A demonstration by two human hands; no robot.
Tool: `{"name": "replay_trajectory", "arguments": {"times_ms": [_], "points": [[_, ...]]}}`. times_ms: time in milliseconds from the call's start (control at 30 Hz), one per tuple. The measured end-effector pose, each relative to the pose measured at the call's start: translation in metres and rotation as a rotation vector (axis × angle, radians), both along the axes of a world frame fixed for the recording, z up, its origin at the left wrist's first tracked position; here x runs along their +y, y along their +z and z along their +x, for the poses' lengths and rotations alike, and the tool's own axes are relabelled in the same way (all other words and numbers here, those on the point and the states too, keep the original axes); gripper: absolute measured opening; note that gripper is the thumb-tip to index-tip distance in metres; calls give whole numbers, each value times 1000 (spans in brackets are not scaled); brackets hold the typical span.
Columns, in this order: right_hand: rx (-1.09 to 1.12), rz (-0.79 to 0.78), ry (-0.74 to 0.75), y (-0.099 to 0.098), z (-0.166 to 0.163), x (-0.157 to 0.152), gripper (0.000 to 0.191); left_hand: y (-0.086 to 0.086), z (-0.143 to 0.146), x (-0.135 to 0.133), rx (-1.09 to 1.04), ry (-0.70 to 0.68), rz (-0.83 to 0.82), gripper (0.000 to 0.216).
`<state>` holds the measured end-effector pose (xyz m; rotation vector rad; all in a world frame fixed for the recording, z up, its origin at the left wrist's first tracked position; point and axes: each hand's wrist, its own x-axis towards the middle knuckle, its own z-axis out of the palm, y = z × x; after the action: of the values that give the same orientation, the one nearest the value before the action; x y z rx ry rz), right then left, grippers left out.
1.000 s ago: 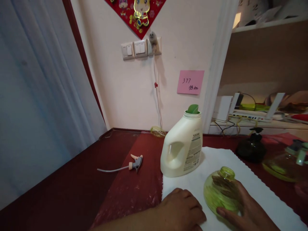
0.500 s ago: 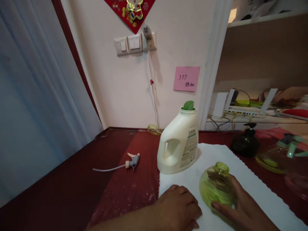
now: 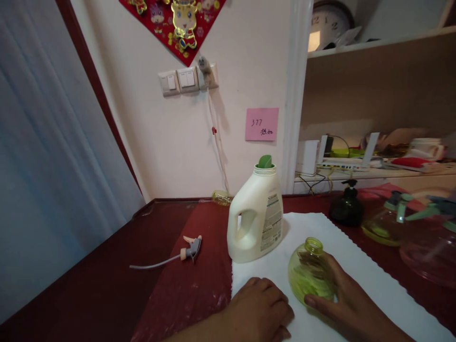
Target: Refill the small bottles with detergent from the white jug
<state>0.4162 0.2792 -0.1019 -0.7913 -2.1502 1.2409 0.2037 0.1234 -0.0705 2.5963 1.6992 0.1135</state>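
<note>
My right hand (image 3: 338, 294) is wrapped round a round, see-through yellow-green bottle (image 3: 308, 275). Its threaded neck is uncapped, and the bottle stands roughly upright over the white cloth (image 3: 309, 225). Palm down on the cloth's near edge lies my left hand (image 3: 261, 306), fingers loosely bent, with nothing seen in it. Beyond both hands stands a large cream jug (image 3: 254, 232) with a handle hole, a printed label and a green spout (image 3: 265, 161) in its open mouth. A grey and peach trigger sprayer (image 3: 191, 249) with a thin tube lies left of the jug.
At the right stand a dark pump bottle (image 3: 347, 206), a yellowish spray bottle (image 3: 383, 225) and a pink spray bottle (image 3: 427, 259). A clear yellowish item (image 3: 221, 197) lies by the wall. A white router (image 3: 345, 164) sits on the shelf, and a blue curtain (image 3: 64, 142) hangs left.
The camera view has turned slightly right and up, so the scene sits further left. Both hands keep nearly the same pose, with my right hand still round the bottle.
</note>
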Motion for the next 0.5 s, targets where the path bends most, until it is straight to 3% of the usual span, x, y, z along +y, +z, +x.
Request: {"name": "replay_trajectory", "arguments": {"times_ms": [267,500], "points": [[62,-50,43,23,-6,-12,85,-13,-7,0,-61,-17,99,37],[101,-61,59,28,-9,-13,87,-20,-16,4,-42,-50,127,40]]}}
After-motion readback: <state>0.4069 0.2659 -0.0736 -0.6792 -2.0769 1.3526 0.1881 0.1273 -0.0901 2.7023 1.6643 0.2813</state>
